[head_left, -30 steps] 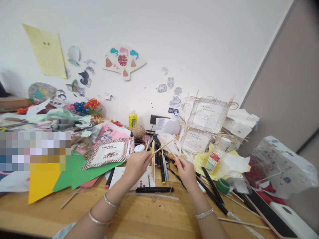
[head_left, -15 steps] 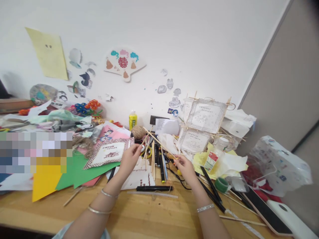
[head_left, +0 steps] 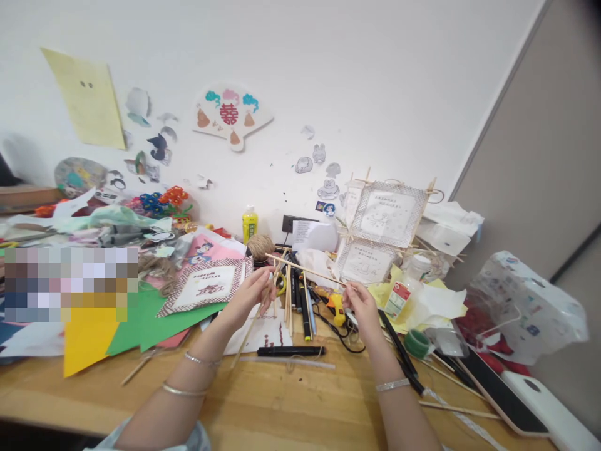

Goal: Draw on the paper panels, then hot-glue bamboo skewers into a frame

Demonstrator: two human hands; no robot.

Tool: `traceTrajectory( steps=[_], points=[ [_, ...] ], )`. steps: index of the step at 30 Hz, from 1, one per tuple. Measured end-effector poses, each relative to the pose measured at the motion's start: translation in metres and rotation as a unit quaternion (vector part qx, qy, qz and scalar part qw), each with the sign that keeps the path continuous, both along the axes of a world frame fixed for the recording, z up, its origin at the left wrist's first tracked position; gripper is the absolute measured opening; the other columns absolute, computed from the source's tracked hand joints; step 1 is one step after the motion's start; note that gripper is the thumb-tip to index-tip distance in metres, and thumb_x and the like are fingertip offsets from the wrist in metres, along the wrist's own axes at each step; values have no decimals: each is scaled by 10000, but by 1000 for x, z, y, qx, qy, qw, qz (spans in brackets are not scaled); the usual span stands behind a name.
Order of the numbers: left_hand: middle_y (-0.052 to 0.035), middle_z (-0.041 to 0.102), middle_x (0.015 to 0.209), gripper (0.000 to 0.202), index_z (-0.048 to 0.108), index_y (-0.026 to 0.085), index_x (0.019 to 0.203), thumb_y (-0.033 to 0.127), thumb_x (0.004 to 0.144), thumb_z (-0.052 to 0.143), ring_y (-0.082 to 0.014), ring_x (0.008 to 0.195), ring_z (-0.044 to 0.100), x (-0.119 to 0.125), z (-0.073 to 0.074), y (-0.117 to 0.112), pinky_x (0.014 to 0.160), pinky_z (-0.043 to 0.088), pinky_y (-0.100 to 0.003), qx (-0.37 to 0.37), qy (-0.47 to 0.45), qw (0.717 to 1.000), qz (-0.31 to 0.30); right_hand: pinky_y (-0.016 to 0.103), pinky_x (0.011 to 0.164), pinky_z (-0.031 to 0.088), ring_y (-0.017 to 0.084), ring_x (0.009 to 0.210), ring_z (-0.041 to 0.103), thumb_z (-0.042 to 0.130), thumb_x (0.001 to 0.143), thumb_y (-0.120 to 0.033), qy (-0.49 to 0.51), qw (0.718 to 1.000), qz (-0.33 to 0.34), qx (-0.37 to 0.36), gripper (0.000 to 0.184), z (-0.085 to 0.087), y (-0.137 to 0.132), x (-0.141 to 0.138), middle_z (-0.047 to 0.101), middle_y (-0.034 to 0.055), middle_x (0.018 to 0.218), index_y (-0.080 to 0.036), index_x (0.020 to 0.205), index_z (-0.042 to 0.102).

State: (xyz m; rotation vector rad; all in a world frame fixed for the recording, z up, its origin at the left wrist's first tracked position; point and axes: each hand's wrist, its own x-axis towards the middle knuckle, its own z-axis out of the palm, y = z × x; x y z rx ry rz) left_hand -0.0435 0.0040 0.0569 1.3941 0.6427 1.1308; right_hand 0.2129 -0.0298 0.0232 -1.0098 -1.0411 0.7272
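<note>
My left hand (head_left: 253, 293) is closed on a thin wooden stick (head_left: 244, 341), whose lower part slants down toward the table's front. Between the thumb and fingers of my right hand (head_left: 360, 304) is one end of another wooden stick (head_left: 307, 272). That second stick points left and slightly up, its far end just above my left fingertips. Beneath the hands lie several loose sticks (head_left: 288, 307), dark marker pens (head_left: 306, 313) and a white sheet (head_left: 258, 332) with brown marks. A yellow glue gun (head_left: 337, 309) rests close to my right hand, its cable on the table.
Green paper (head_left: 162, 319) and a framed paper piece (head_left: 211, 285) lie at the left. Behind are a twine ball (head_left: 260, 247) and a yellow bottle (head_left: 250, 224). Stick-framed panels (head_left: 387, 213), a tape roll (head_left: 417, 343) and a phone (head_left: 502, 388) are at the right.
My right hand has shifted right, and its stick lies flatter. The left hand has turned, and a stick in it now slants down toward the table. More of the glue gun shows.
</note>
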Motion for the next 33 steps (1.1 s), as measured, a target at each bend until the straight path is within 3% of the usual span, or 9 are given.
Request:
traceTrajectory(
  steps=[9, 15, 20, 24, 26, 29, 31, 33],
  points=[
    [62, 498, 456, 377, 547, 141, 762, 510, 738, 622, -31, 284, 349, 6, -7, 6, 358, 264, -174, -55, -61, 996, 17, 219, 465, 364, 91, 469, 450, 687, 627, -543, -3, 999, 46, -2, 403, 1, -2, -6, 539, -38, 531, -174, 763, 598],
    [74, 491, 419, 391, 593, 123, 836, 497, 730, 638, -13, 272, 274, 7, -4, 2, 374, 279, -175, -69, -84, 994, 16, 225, 475, 359, 94, 467, 451, 667, 654, -525, -31, 997, 64, -7, 363, 5, -7, -13, 537, -31, 522, -173, 707, 599],
    [74, 505, 421, 365, 584, 122, 779, 472, 714, 667, 0, 267, 258, 3, -5, 7, 371, 276, -164, -86, -136, 986, 38, 229, 486, 375, 96, 473, 461, 622, 696, -517, -61, 996, 58, -1, 347, 2, -5, -14, 530, -31, 536, -173, 741, 602],
    [87, 472, 405, 299, 554, 142, 748, 421, 733, 660, -13, 276, 258, -4, 1, 8, 355, 251, -157, -101, -202, 971, 72, 255, 533, 413, 137, 558, 528, 554, 758, -465, -169, 985, 43, -8, 306, -8, -2, -20, 587, 7, 612, -172, 821, 616],
    [87, 459, 400, 256, 545, 144, 740, 384, 766, 629, -20, 286, 266, -7, 5, 7, 366, 277, -158, -99, -226, 964, 103, 290, 628, 438, 168, 667, 562, 523, 797, -370, -310, 950, 29, 3, 240, -13, -4, -32, 640, 44, 714, -171, 868, 638],
    [86, 465, 406, 193, 549, 143, 771, 329, 815, 570, -25, 294, 275, -9, 9, 5, 393, 320, -159, -91, -246, 955, 140, 333, 793, 407, 215, 881, 550, 493, 831, -241, -531, 847, 14, 29, 251, -15, -10, -57, 674, 71, 882, -191, 1024, 646],
    [87, 461, 402, 185, 554, 145, 795, 327, 827, 552, -30, 297, 285, -9, 9, 5, 391, 316, -160, -84, -249, 954, 147, 318, 793, 401, 227, 934, 531, 495, 843, -251, -601, 799, 16, 6, 286, -16, -12, -75, 672, 69, 923, -210, 1095, 624],
    [89, 458, 401, 196, 560, 145, 809, 341, 827, 554, -30, 296, 285, -9, 8, 5, 393, 320, -161, -71, -251, 954, 148, 316, 797, 399, 235, 957, 524, 505, 845, -283, -640, 768, 6, -21, 286, -16, -9, -92, 667, 72, 945, -221, 1098, 623]
  ],
)
